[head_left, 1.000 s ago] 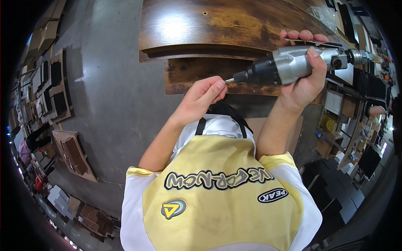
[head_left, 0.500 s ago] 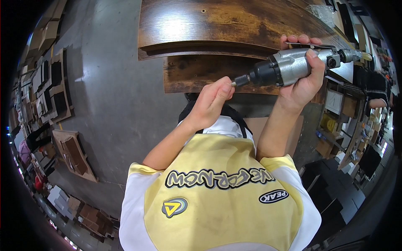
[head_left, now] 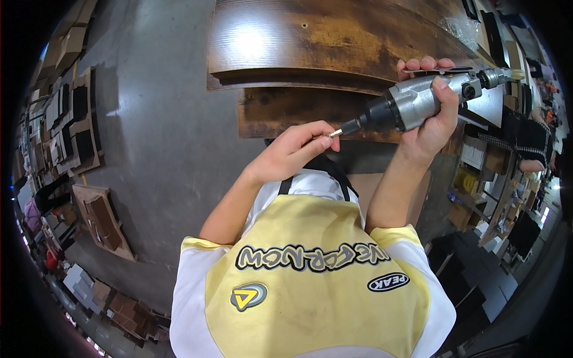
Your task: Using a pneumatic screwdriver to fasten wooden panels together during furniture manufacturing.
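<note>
My right hand [head_left: 434, 113] is wrapped round a silver and black air screwdriver [head_left: 412, 102], with its fingers over the lever on the far side. The tool's nose points left and toward me. At its tip, the thumb and fingers of my left hand [head_left: 295, 149] pinch a small brass-coloured, screw-like piece [head_left: 335, 134]. It lines up with the tool's nose; its far end is hidden in my fingers. Beyond my hands lie dark wood-grain boards [head_left: 286, 110], stacked at different levels, and a larger top board [head_left: 352, 39] with a small hole.
Clear plastic wrap [head_left: 461, 30] lies at the far right of the boards. At the right, another person's arm [head_left: 531, 165] shows beside shelving with a yellow item [head_left: 465, 179]. Pallets with flat boards [head_left: 104, 221] stand on the grey floor at the left.
The screwdriver's nose has tipped down toward me, and my left hand has come nearer with it. More of the brass-coloured piece shows between fingers and tool. The boards sit slightly further right in view.
</note>
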Available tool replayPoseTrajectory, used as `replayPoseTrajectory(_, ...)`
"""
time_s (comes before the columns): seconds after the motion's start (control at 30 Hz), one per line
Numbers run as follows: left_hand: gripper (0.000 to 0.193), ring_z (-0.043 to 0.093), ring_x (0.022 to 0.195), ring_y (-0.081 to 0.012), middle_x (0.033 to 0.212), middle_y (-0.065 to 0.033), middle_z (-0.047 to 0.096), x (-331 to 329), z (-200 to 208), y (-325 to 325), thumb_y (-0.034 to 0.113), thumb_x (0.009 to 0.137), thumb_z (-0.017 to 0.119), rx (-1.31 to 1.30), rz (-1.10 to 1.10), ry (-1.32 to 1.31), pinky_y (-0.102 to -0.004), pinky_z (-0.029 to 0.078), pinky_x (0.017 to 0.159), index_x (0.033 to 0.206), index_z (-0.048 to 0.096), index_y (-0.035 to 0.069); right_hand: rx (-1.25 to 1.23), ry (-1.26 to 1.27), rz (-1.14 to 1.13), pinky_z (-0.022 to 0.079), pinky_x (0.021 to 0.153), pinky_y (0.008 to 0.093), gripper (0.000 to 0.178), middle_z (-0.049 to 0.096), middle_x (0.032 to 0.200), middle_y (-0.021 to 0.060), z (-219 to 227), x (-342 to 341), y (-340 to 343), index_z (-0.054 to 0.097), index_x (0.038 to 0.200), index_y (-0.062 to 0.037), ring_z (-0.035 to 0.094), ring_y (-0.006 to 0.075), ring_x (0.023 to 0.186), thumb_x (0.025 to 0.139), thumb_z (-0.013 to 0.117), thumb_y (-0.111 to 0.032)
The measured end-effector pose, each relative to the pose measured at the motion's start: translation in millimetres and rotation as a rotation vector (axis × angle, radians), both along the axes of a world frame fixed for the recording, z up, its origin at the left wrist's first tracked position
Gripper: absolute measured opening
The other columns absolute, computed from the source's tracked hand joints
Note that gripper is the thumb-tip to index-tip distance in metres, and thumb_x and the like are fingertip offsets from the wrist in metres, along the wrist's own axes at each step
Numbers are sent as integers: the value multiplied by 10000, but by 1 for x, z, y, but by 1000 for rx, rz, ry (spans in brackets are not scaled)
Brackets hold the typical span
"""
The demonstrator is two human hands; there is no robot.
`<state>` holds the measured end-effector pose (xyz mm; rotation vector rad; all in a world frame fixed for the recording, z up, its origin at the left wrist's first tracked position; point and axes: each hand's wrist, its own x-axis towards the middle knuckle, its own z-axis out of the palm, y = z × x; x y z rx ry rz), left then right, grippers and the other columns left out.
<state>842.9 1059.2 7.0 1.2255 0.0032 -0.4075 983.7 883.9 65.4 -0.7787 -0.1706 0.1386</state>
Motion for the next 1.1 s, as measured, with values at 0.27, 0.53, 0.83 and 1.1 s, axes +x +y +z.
replayPoseTrajectory(0.27, 122, 599, 612, -219, 746, -94, 662, 16, 1, 7, 100, 841, 690, 733, 303, -459, -305, 465, 574, 945, 686, 36, -135, -138, -28, 516, 890, 479, 348, 613, 986, 166, 9, 7, 19, 475, 1160, -37, 639, 327, 910, 832, 593, -38)
replayPoseTrajectory(0.53, 124, 586, 517, -218, 627, -77, 627, 76, -10, 15, 169, 797, 753, 1046, 661, -707, -316, 454, 503, 900, 739, 101, -123, -249, -224, 549, 832, 439, 345, 622, 987, 159, 6, 42, 49, 472, 1144, -48, 655, 318, 912, 838, 618, 13)
replayPoseTrajectory(0.83, 212, 658, 629, -237, 723, -61, 695, 162, -37, 59, 287, 812, 724, 1305, 658, -643, -328, 495, 553, 949, 741, 127, -357, -676, -384, 510, 781, 297, 311, 626, 927, 56, -15, 115, 138, 535, 1057, -43, 616, 145, 844, 796, 631, 96)
replayPoseTrajectory(1.1, 171, 609, 571, -196, 676, -40, 655, 146, -42, 65, 217, 814, 720, 1187, 768, -604, -308, 476, 534, 948, 710, 111, -466, -599, -369, 506, 598, 243, 231, 637, 832, 32, -2, 143, 164, 584, 955, -63, 597, 85, 678, 792, 639, 92)
